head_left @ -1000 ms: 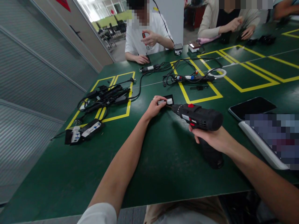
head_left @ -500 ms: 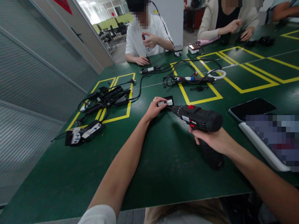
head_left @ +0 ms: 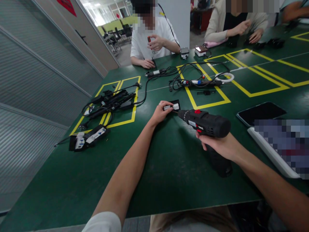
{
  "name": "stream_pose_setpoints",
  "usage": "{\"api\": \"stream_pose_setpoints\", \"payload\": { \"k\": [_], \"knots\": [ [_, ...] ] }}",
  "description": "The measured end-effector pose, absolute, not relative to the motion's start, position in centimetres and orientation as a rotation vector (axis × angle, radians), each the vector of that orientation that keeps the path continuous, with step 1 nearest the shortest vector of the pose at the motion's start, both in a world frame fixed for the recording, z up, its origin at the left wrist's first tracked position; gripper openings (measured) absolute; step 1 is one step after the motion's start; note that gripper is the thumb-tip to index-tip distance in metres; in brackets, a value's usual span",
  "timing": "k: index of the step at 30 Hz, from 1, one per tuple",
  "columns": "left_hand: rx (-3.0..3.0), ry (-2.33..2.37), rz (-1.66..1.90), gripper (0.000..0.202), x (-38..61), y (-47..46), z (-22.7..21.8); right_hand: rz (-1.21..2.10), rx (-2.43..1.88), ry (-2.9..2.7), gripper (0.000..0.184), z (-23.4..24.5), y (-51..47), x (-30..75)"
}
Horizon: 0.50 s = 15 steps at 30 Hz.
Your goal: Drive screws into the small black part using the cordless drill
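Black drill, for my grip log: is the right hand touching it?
Touching: the head view shows the right hand gripping the black drill by its handle.

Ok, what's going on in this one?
The person's left hand holds a small black-and-white part on the green table. The right hand grips a black power drill, its bit pointed toward that part; whether they touch can't be made out. Across the table, a co-worker holds a red-handled tool.
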State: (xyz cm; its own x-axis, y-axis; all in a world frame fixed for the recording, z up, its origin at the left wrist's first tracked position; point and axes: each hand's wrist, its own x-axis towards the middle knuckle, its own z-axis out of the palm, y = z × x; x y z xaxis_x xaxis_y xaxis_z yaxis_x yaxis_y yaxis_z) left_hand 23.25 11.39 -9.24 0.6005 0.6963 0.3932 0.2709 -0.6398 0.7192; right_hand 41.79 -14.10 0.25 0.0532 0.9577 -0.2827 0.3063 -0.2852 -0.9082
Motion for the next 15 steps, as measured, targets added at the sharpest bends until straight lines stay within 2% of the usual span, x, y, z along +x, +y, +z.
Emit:
{"api": "stream_pose_setpoints", "payload": {
  "k": [15],
  "knots": [
    [2.252, 0.783, 0.853, 0.026, 23.06, 11.07, -9.01, 1.252, -1.676, -1.262, 0.012, 0.62, -14.23, 41.73]
  ]
}}
